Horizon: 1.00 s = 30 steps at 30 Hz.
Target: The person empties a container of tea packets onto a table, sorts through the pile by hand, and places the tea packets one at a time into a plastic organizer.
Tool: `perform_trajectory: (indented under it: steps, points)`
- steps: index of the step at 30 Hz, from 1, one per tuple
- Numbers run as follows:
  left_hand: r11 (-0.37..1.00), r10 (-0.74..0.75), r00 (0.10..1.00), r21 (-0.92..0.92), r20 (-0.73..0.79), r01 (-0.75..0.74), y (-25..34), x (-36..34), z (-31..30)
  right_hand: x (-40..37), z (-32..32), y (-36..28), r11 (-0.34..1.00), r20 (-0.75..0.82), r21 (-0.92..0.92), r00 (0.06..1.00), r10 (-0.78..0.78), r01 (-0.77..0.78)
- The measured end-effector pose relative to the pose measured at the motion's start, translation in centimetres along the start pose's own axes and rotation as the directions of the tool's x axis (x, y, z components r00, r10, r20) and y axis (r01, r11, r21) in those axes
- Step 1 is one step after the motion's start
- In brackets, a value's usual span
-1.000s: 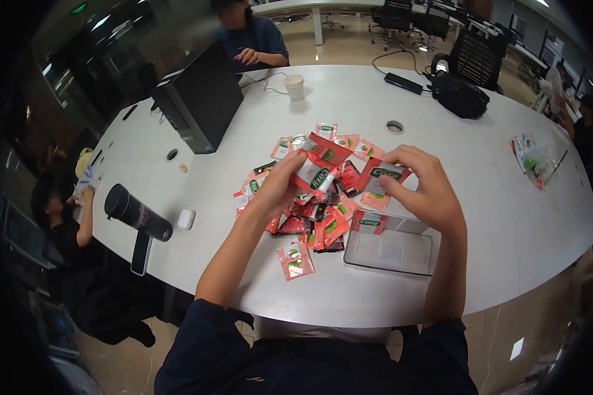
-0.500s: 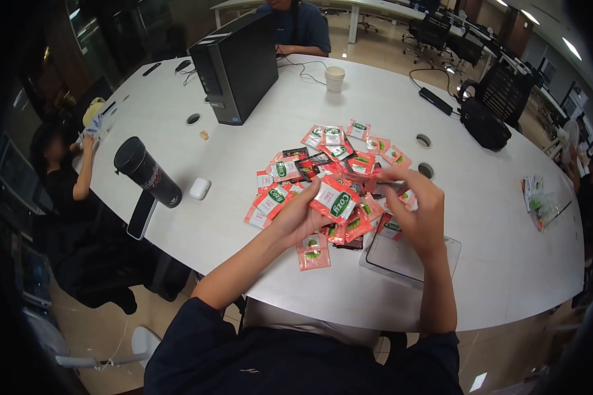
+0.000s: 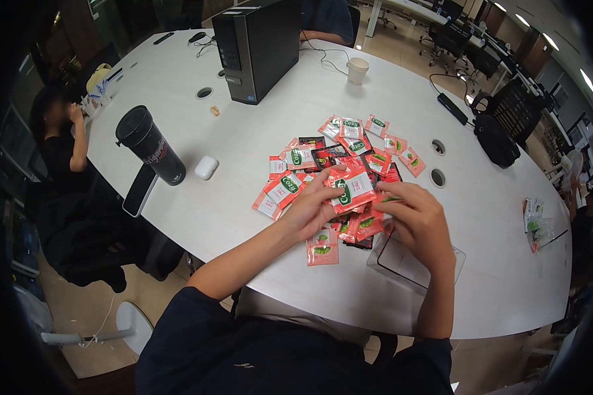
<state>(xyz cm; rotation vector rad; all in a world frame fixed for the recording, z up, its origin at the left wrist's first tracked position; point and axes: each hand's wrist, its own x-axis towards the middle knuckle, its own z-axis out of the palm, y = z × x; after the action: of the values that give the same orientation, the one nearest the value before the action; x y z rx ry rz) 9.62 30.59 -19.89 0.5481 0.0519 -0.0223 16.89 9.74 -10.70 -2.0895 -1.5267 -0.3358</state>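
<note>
My left hand (image 3: pixel 311 209) is closed on a few red Cozy packets (image 3: pixel 356 189), held face up above the pile. Close beside it on the right, my right hand (image 3: pixel 416 220) has its fingers pinched around a red and green packet (image 3: pixel 387 199), partly hidden by the fingers. Under and around both hands a loose pile of red, pink and black packets (image 3: pixel 301 157) covers the middle of the white table (image 3: pixel 244 217). A clear-lidded box (image 3: pixel 402 263) lies beneath my right wrist.
A black tumbler (image 3: pixel 153 148), a phone (image 3: pixel 139 192) and a white earbud case (image 3: pixel 206 167) stand on the left. Further back are a computer tower (image 3: pixel 257 52) and paper cups (image 3: pixel 357 71). A black bag (image 3: pixel 496 139) lies at right. Two people sit around the table.
The view has shifted a little. My right hand has come down closer to the packets in my left hand, and a packet now shows in its fingers. The person at left has raised a hand.
</note>
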Motion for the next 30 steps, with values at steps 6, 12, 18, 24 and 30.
perform_trajectory:
  steps: [6,12,18,24,30]
  points:
    - [0.997,0.072,0.991,0.044,-0.112,-0.068,-0.1,-0.3,0.6,-0.2,-0.8,-1.0,0.893,0.128,0.347,0.957,0.259,-0.288]
    - [0.998,0.038,0.999,0.055,-0.017,-0.037,-0.8,-0.5,0.2,-0.5,1.8,-0.8,0.927,0.065,0.218,0.952,0.299,-0.306]
    - [0.953,-0.022,0.998,0.301,0.059,0.003,-1.3,-0.5,-0.2,-0.1,0.6,-1.1,0.864,0.085,0.205,0.888,0.453,-0.460]
    - [0.952,0.069,0.998,0.299,0.011,-0.069,-0.9,-0.8,0.8,-0.1,0.4,-0.7,0.869,0.042,0.284,0.910,0.412,-0.406]
    - [0.940,0.133,0.988,0.305,0.073,-0.149,-1.2,-0.6,0.2,-0.1,0.9,-0.7,0.843,0.093,0.264,0.882,0.461,-0.468]
